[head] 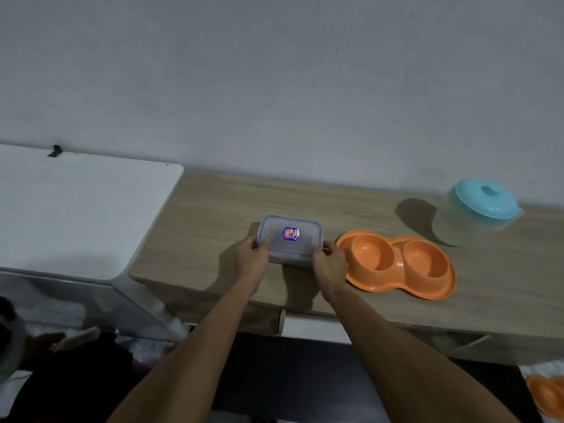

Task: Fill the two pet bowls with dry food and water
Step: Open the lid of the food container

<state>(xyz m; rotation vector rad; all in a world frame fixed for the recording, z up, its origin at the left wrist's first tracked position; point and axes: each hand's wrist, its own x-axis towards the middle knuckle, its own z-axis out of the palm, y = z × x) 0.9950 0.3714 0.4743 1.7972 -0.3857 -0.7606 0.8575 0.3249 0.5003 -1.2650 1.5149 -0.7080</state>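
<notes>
A clear rectangular food container [290, 236] with a blue-rimmed lid and a sticker sits on the wooden desk [213, 215]. My left hand [251, 254] grips its left end and my right hand [329, 261] grips its right end. Just to the right lies an orange double pet bowl [396, 264]; both of its wells look empty. A translucent jug with a turquoise lid [479, 209] stands at the back right of the desk.
A white cabinet top [76, 209] adjoins the desk on the left. The wall runs close behind the desk. Another orange bowl [549, 392] lies on the floor at the lower right. Dark clutter fills the lower left.
</notes>
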